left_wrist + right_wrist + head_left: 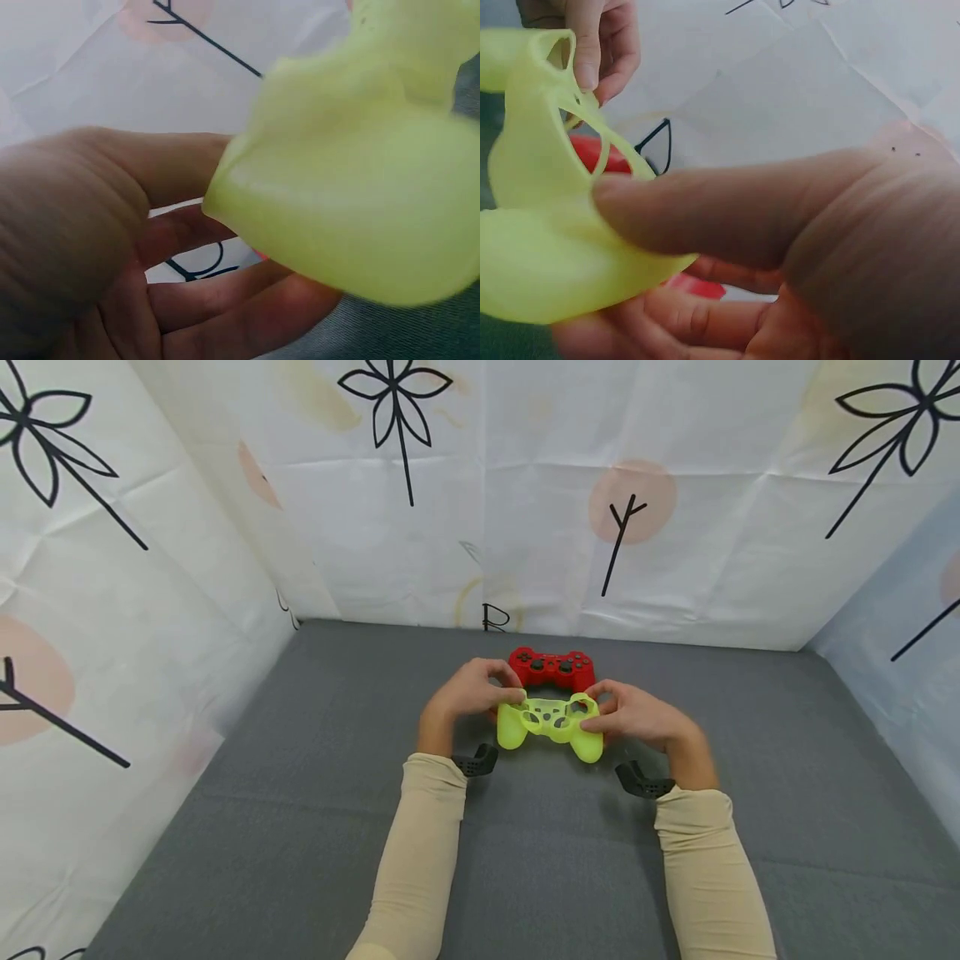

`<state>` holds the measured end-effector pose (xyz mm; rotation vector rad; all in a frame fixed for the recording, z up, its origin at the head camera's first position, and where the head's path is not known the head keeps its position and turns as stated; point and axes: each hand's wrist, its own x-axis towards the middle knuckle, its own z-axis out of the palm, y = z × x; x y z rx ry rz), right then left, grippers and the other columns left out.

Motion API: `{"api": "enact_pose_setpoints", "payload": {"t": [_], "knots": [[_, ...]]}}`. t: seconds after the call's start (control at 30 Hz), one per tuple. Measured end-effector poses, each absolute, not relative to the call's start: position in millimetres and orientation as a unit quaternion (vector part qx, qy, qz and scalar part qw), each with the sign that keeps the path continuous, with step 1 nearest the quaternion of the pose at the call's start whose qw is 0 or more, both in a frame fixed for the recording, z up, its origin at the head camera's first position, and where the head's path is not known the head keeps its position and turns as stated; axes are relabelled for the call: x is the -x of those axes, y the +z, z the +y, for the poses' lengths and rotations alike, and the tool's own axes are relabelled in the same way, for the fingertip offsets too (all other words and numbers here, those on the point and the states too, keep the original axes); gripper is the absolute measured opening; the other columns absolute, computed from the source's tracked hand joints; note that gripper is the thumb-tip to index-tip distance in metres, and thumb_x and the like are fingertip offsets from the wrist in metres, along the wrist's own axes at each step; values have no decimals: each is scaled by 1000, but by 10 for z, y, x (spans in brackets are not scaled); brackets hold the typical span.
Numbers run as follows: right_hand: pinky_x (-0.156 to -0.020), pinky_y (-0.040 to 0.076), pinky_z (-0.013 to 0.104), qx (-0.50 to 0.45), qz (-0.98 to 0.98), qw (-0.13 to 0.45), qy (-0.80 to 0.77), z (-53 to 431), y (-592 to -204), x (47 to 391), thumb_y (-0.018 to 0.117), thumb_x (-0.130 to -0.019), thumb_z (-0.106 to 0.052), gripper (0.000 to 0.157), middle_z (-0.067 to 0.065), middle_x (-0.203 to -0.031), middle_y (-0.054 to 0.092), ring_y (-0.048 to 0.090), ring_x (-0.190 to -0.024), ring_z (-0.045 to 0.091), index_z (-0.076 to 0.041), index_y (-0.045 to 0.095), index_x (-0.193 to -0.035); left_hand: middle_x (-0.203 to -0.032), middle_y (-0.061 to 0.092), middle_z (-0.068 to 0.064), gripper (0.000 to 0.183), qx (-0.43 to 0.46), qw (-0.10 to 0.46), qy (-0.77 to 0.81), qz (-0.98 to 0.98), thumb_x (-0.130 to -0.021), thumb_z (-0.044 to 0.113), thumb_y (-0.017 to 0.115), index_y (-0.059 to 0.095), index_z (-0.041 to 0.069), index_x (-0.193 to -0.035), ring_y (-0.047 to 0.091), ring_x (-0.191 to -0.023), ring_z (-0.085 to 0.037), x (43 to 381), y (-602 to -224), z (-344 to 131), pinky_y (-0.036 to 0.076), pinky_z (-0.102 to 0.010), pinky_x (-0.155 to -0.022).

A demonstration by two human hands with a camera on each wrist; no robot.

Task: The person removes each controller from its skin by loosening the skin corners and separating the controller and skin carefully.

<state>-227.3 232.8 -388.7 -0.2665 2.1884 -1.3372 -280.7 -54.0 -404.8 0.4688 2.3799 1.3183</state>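
A yellow-green silicone controller cover [551, 720], with cut-out openings across its face, is held up between both hands. My left hand [480, 687] pinches its upper left part between thumb and fingers. On the other side, my right hand [633, 714] grips the right part, the thumb [675, 206] lying on the face and the fingers behind. Just beyond the cover lies a red game controller [552, 667] on the grey cloth, its lower part hidden by the cover and the hands. In the left wrist view, one grip of the cover [352, 202] fills much of the picture.
Grey cloth [337, 852] covers the table. White sheets with printed flowers and trees [540, 552] stand behind it and along the sides. Each wrist wears a black camera mount [480, 762].
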Motion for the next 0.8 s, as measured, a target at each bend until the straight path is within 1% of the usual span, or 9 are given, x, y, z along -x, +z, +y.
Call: {"api": "enact_pose_setpoints", "payload": {"t": [0.1, 0.17, 0.27, 0.47, 0.57, 0.67, 0.73, 0.8], "knots": [[-79, 60, 36, 89, 817, 298, -486, 2313, -3924, 2271, 70, -96, -16, 62, 9, -95, 71, 68, -76, 17, 7, 34, -142, -107, 70, -5, 17, -157, 212, 437, 860, -93, 26, 77, 72, 15, -105, 70, -76, -22, 2800, -4066, -512, 62, -36, -68], [-78, 60, 36, 90, 820, 305, -476, 2312, -3954, 2278, 70, -96, -16, 63, 9, -93, 70, 68, -73, 17, 8, 33, -142, -107, 71, -5, 16, -152, 223, 422, 866, -92, 25, 77, 73, 15, -104, 71, -73, -22, 2796, -4076, -492, 61, -35, -67], [-76, 61, 35, 88, 827, 310, -461, 2311, -4002, 2298, 70, -96, -15, 63, 12, -96, 70, 68, -72, 17, 9, 34, -142, -106, 72, -5, 15, -150, 233, 407, 870, -92, 23, 77, 74, 14, -103, 72, -70, -23, 2804, -4097, -464, 61, -34, -66], [-76, 62, 36, 86, 836, 312, -443, 2327, -4052, 2303, 70, -95, -12, 60, 17, -102, 70, 70, -73, 15, 11, 37, -140, -108, 71, -3, 14, -149, 229, 373, 887, -93, 24, 76, 73, 15, -104, 71, -74, -21, 2805, -4128, -394, 61, -32, -67], [-78, 62, 39, 86, 840, 311, -437, 2327, -4046, 2297, 70, -95, -13, 61, 20, -108, 69, 71, -77, 15, 12, 38, -141, -111, 70, -2, 17, -147, 230, 366, 890, -94, 26, 75, 72, 15, -107, 71, -77, -20, 2795, -4121, -393, 60, -32, -69], [-83, 62, 41, 82, 848, 307, -424, 2339, -4025, 2293, 69, -96, -18, 64, 25, -119, 66, 72, -84, 18, 11, 39, -144, -112, 70, -1, 20, -145, 219, 365, 893, -96, 31, 72, 71, 17, -109, 71, -78, -20, 2790, -4112, -416, 59, -32, -71], [-86, 61, 43, 82, 855, 302, -414, 2357, -3999, 2284, 67, -98, -23, 63, 28, -128, 63, 73, -91, 21, 10, 40, -145, -112, 70, -1, 20, -144, 203, 369, 896, -98, 33, 70, 70, 18, -111, 71, -80, -21, 2783, -4104, -442, 57, -32, -72], [-88, 60, 43, 80, 864, 289, -405, 2382, -3966, 2267, 64, -100, -29, 62, 28, -132, 61, 73, -97, 24, 7, 43, -145, -110, 71, -3, 19, -138, 176, 378, 898, -99, 36, 67, 69, 20, -111, 71, -83, -23, 2770, -4088, -476, 55, -34, -73]]}}
